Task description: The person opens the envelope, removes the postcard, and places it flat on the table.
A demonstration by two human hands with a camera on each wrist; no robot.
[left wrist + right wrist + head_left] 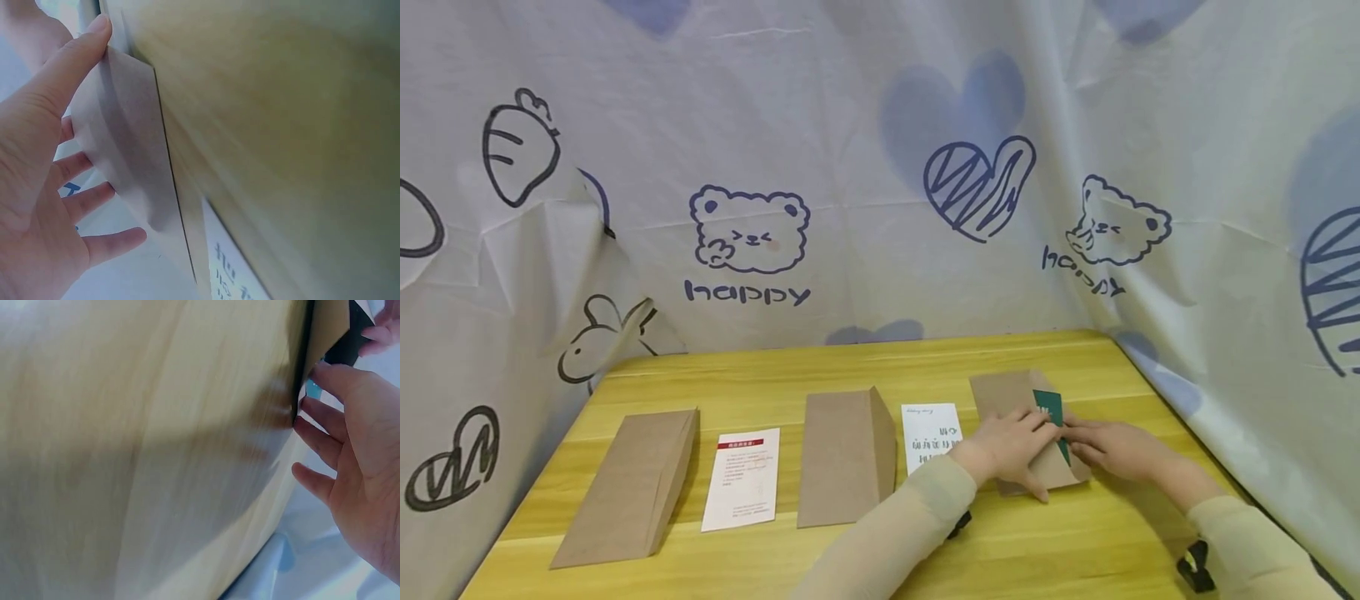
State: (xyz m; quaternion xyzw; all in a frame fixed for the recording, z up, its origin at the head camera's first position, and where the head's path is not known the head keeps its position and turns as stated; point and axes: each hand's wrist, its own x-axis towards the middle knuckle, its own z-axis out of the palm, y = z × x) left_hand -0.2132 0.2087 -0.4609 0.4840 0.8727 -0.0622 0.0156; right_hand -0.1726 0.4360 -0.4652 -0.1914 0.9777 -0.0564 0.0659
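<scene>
A brown kraft paper envelope [1003, 392] lies at the right of the table, with a dark green card [1048, 403] showing beside its right-hand fold. My left hand [1011, 446] rests on the envelope with fingers spread; in the left wrist view its thumb lies along the brown paper [134, 87]. At the envelope's right edge, my right hand [1116, 450] pinches the paper between thumb and fingers. The right wrist view shows that thumb at the brown flap [330, 328], with the dark green card [345, 350] beside it. How far the card sits under the flap is hidden.
Left of my left hand lies a white card with dark lettering [928, 425]. Farther left are a kraft envelope [838, 458], a white card with a red band [741, 483] and another kraft envelope [617, 492]. A printed curtain [850, 250] surrounds the wooden table [737, 558].
</scene>
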